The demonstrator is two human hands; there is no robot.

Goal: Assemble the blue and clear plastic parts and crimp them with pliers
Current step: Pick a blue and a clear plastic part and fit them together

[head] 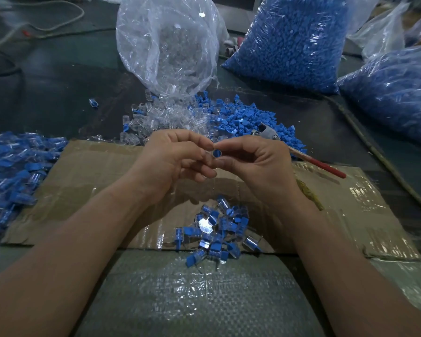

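Note:
My left hand (pixel 173 159) and my right hand (pixel 255 164) meet above the cardboard sheet (pixel 95 171). Between their fingertips they pinch one small piece, a blue part seated in a clear plastic part (pixel 216 153). Just behind my hands lie a heap of loose clear parts (pixel 161 115) and a heap of loose blue parts (pixel 243 120). The pliers (pixel 301 152), with red handles, lie on the blue heap behind my right hand. A small pile of joined blue-and-clear pieces (pixel 219 229) sits on the cardboard below my hands.
A clear bag (pixel 165 45) of clear parts stands behind the heaps. Two bags of blue parts stand at the back right (pixel 292 40) and far right (pixel 394 93). A large pile of joined pieces (pixel 15 171) covers the left edge. A cable (pixel 374 152) runs along the right.

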